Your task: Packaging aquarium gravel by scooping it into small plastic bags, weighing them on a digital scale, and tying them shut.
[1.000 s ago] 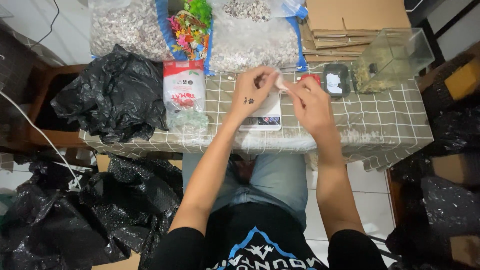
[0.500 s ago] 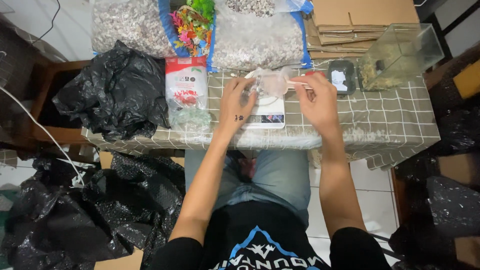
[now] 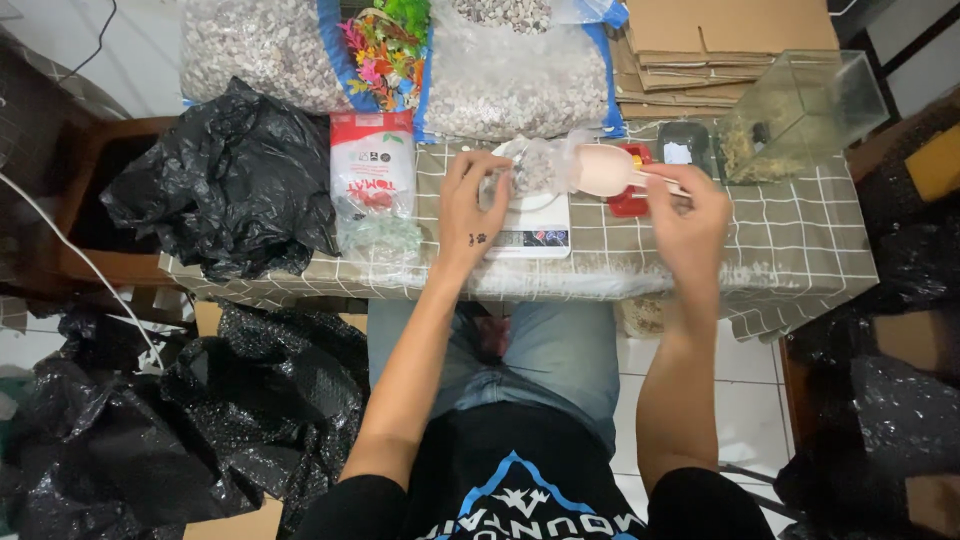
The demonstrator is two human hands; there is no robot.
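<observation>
Fingers of left hand (image 3: 470, 205) pinch one clear bag (image 3: 535, 165), apparently; right hand (image 3: 690, 215) grips one pink scoop (image 3: 605, 168).

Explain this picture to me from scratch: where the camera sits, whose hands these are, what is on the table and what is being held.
The camera is worn on a person's head and looks down, so both bare arms are the wearer's own; their lap shows below. The left hand holds open a small clear bag of gravel over a white kitchen scale. The right hand holds a pale pink scoop, its mouth at the bag's opening. All this is on a table with a checked cloth. Also there: a crumpled black plastic bag, a red-and-white packet, big sacks of gravel, flattened cardboard and a clear box.
</observation>
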